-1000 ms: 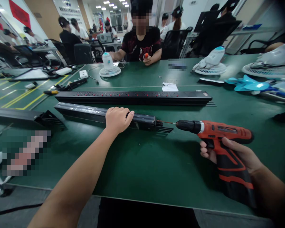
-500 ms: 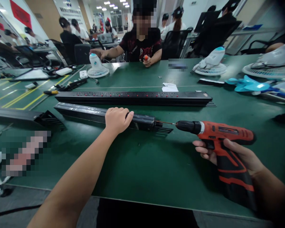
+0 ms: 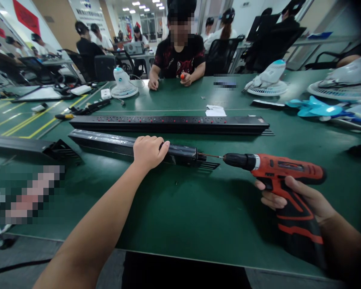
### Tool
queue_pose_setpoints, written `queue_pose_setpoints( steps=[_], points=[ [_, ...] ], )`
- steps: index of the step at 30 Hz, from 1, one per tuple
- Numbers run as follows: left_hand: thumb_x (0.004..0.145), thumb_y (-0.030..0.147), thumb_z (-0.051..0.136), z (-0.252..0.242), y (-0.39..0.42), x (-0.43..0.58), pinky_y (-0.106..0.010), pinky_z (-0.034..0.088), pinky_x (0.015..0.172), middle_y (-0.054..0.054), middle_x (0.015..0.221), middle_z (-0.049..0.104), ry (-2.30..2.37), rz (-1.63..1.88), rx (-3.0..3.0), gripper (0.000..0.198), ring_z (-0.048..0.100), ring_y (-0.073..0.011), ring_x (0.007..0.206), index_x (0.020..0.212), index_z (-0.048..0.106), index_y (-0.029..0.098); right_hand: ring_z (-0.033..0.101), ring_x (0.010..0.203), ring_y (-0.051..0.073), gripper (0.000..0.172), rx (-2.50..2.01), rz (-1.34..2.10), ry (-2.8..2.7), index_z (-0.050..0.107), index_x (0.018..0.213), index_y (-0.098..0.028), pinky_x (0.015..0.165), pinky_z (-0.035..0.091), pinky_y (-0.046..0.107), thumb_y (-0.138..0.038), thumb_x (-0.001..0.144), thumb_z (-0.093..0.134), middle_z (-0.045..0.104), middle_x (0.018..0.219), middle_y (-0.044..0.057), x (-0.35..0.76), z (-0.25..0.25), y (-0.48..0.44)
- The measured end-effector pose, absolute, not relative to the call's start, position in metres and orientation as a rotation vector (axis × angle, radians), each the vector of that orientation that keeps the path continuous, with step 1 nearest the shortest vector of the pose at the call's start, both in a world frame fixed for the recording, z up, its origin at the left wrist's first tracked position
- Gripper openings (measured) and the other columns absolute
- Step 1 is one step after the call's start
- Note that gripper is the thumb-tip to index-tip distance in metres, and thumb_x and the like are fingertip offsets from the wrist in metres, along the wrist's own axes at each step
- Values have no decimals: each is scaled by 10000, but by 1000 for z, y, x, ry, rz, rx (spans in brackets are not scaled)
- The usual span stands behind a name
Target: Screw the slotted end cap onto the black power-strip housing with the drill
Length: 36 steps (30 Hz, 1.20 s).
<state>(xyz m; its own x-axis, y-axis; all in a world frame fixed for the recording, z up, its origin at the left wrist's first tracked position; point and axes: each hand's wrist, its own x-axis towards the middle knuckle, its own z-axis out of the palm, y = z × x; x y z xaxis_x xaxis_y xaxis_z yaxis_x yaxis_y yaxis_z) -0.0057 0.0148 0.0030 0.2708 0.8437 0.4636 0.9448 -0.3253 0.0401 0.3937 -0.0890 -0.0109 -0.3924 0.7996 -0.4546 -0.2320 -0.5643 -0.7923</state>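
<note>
My left hand (image 3: pixel 149 152) is wrapped over a long black metal bar (image 3: pixel 105 141) that lies on the green table (image 3: pixel 204 220). In my right hand (image 3: pixel 307 196) is a red and black cordless drill (image 3: pixel 289 166), gripped round its handle, with the index finger at the trigger. The drill's long thin bit (image 3: pixel 212 155) reaches to the bar's right end, where slotted fins stick out. Whether the tip sits in a screw is too small to tell. Just behind, a power strip (image 3: pixel 168 123) with red dots along its top lies nearly parallel.
Another black bar (image 3: pixel 18 147) lies at the left. White fans (image 3: pixel 123 85) and blue fan blades (image 3: pixel 314 106) rest farther back. A screwdriver (image 3: pixel 64 117) is near the power strip's left end. Across the table sits a person (image 3: pixel 180 56) holding something orange.
My right index finger has drawn in toward the drill's trigger. The bar and my left hand stay put. The person opposite has pulled an arm back from the white fan.
</note>
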Motion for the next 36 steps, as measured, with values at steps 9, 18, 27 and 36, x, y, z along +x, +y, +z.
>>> queue_pose_setpoints(
  steps=[9,18,27,36],
  points=[
    [1076,475,359,2,15,-6,-427,386,792,-73,787,747,-1657,-603,-2299,524,652,-266,781,823,736,212,492,496,127,452,-1119,1866,-793,558,882,-280,359,449,218,-543,520,625,576,713,4,386,-5,-90],
    [1076,463,361,3,14,-6,-424,384,778,-68,768,737,-1644,-593,-2292,528,650,-260,767,824,744,201,349,366,77,418,-894,2062,-783,540,824,-242,328,391,218,-595,599,531,487,520,-41,385,-4,-88],
    [1072,458,358,3,15,-6,-426,389,767,-64,770,740,-1637,-594,-2294,524,642,-255,752,821,740,201,243,307,49,508,-960,1944,-705,461,1002,-287,280,279,255,-645,661,343,528,692,0,382,-1,-85],
    [1069,456,366,3,15,-5,-423,392,771,-63,766,737,-1634,-600,-2286,513,640,-256,752,828,742,204,215,313,46,646,-848,1899,-719,388,1151,-268,265,230,247,-664,641,357,546,709,19,372,9,-90]
  ],
)
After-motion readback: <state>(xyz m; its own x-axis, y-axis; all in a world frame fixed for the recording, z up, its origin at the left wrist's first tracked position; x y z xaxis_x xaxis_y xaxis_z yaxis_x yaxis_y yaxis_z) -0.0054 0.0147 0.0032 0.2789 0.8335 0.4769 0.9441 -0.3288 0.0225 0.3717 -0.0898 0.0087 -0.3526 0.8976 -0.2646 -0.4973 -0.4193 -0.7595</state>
